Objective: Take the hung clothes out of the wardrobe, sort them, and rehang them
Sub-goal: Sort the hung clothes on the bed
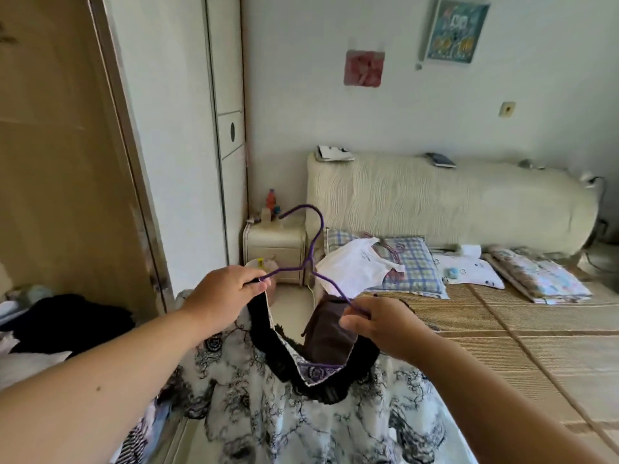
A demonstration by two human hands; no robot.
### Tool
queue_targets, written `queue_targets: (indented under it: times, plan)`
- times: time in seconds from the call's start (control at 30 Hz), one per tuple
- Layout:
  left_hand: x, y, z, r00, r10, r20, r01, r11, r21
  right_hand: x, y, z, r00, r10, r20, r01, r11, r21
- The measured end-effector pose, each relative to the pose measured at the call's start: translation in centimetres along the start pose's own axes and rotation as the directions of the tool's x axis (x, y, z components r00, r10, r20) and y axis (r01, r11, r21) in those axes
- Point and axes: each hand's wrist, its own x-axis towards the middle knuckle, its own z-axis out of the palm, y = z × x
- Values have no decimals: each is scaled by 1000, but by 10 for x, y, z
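Note:
A purple wire hanger [315, 249] is held up in front of me with its hook pointing up. My left hand [227, 289] pinches its left arm end together with the neckline of a white dress with a dark floral print and black lace collar [301, 396]. My right hand [378, 324] pinches the hanger's right arm end at the other shoulder of the dress. The dress hangs down between my forearms. A white garment [355, 269] lies on the bed on a checked pillow.
The wardrobe's brown sliding door [67, 162] stands at the left, with dark and white clothes piled [67, 319] below it. A cream nightstand [274, 249] with bottles stands by the bed [502, 329], which has a straw mat, pillows and a padded headboard.

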Motion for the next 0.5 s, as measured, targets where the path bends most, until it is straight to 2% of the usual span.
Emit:
queue_targets:
  times: [0.13,0.3,0.37,0.43,0.5]
  plan:
    - [61,-29,17,994,69,83,-71,997,21,42,14,3,994,26,-110,-22,999,38]
    - [152,-56,42,966,89,244,-123,985,125,87,40,7,964,171,-201,-154,983,99]
    - [182,-41,54,947,186,263,-198,980,22,98,48,15,946,240,-218,-217,969,122]
    - [204,-18,72,909,308,281,-270,948,-166,104,57,25,927,298,-228,-270,951,149]
    - [213,8,93,868,390,307,-271,891,-366,105,66,34,909,356,-216,-327,931,160]
